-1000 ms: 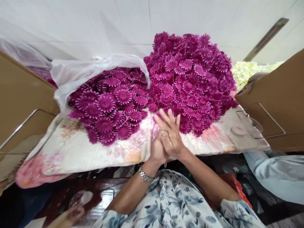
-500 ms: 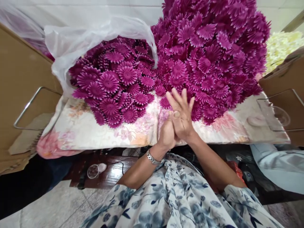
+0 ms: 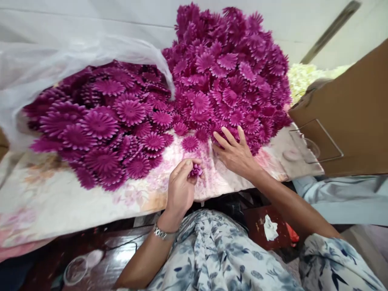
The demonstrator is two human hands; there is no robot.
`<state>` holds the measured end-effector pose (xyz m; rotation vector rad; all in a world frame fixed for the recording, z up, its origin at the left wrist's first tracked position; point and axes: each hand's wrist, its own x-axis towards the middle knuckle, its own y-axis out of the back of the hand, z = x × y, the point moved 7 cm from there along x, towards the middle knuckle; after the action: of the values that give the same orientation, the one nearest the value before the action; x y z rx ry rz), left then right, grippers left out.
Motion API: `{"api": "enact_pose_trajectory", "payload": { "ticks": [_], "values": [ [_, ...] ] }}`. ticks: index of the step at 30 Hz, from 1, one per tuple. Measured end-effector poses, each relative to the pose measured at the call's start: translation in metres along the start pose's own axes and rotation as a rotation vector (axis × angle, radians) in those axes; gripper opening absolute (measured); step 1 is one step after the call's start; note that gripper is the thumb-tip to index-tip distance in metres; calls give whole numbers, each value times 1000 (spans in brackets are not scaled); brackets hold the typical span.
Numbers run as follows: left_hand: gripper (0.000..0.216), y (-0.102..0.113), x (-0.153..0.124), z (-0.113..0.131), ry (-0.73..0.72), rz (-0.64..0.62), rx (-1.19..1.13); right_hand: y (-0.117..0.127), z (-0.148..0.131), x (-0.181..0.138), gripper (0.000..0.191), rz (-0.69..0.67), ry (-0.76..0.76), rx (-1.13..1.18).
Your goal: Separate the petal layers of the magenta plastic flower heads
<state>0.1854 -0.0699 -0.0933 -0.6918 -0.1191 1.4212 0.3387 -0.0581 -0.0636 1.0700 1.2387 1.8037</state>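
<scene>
My left hand (image 3: 181, 186) is closed in a pinch around a small purple flower piece (image 3: 195, 171) just above the floral cloth (image 3: 91, 198). My right hand (image 3: 235, 150) lies with fingers spread at the near edge of the tall heap of small purple flowers (image 3: 230, 72), fingertips touching it. To the left, a heap of larger purple daisy-like flowers (image 3: 103, 121) spills out of a clear plastic bag (image 3: 60, 56) onto the cloth.
A brown cardboard box (image 3: 345, 117) with a wire handle stands at the right, with pale yellow flowers (image 3: 306, 76) behind it. Another person's light blue sleeve (image 3: 345, 198) shows at right. A clear plastic cup (image 3: 75, 268) lies on the dark wood below.
My hands were pressed together in front of the heap; they have parted. The left now pinches a small flower and the right has reached forward to the heap's edge. The view shifted left.
</scene>
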Motion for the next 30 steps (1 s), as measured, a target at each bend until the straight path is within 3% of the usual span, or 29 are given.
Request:
{"api": "enact_pose_trajectory", "payload": {
  "ticks": [4,11,18,30],
  "values": [
    [19,-2,-6,-6,55,-21,43,-10,38,-9,35,-94,-22,-85],
    [18,-4,-8,-5,67,-41,110,2,106,-31,36,-220,-169,-185],
    [25,-6,-8,-17,158,-50,140,10,165,-49,37,-356,-405,-242],
    [27,-10,-10,-21,201,-124,205,5,206,-63,40,-518,-509,-214]
  ]
}}
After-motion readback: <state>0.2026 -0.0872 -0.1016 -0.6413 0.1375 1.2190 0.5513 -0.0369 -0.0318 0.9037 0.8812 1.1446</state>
